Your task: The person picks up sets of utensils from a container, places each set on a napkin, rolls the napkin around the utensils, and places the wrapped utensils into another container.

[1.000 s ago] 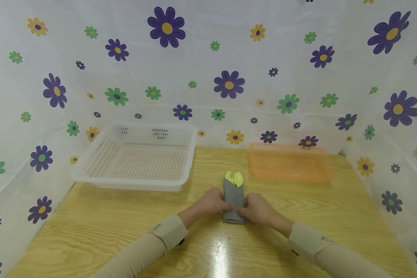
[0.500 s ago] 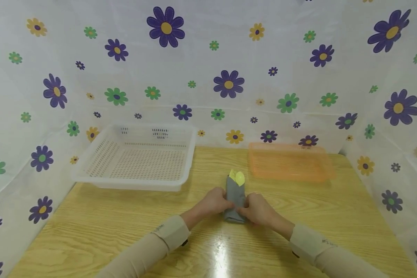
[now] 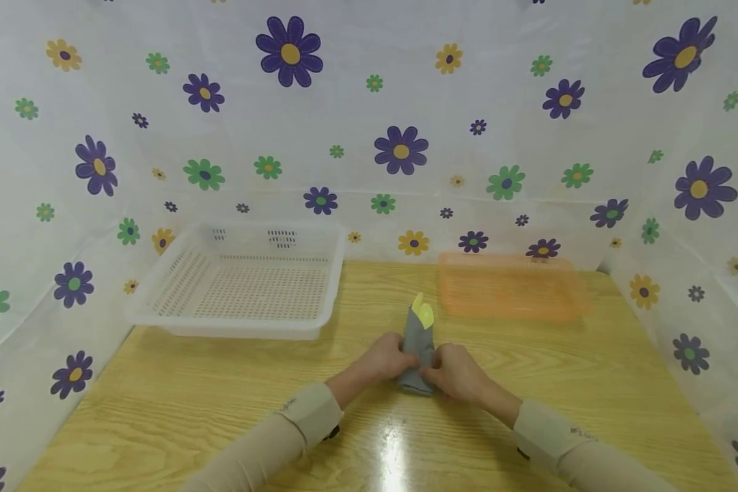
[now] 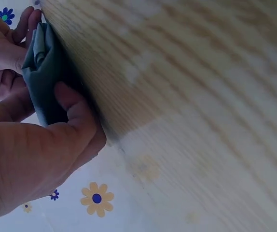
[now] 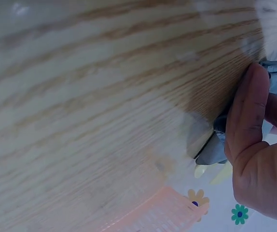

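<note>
A grey cloth napkin (image 3: pixel 417 342) is folded into a narrow bundle on the wooden table. From its far end poke a yellow spoon (image 3: pixel 427 316) and a yellow fork (image 3: pixel 417 303), the fork seen nearly edge-on. My left hand (image 3: pixel 387 357) grips the bundle's left side, thumb on top of the cloth; the left wrist view shows the napkin (image 4: pixel 49 72) between thumb and fingers. On the right side, my right hand (image 3: pixel 458 370) pinches the near half. In the right wrist view its fingers (image 5: pixel 247 108) cover much of the cloth. The cutlery handles are hidden inside.
A white perforated plastic basket (image 3: pixel 326 318) stands at the back left of the table (image 3: pixel 221 410). At the back right is a shallow orange tray (image 3: pixel 510 314). A flowered white sheet (image 3: pixel 344 82) encloses the back and sides.
My left hand has moved slightly right, turning the napkin's left side up and over to the right. The fork has rolled edge-on. My right hand has stayed nearly still.
</note>
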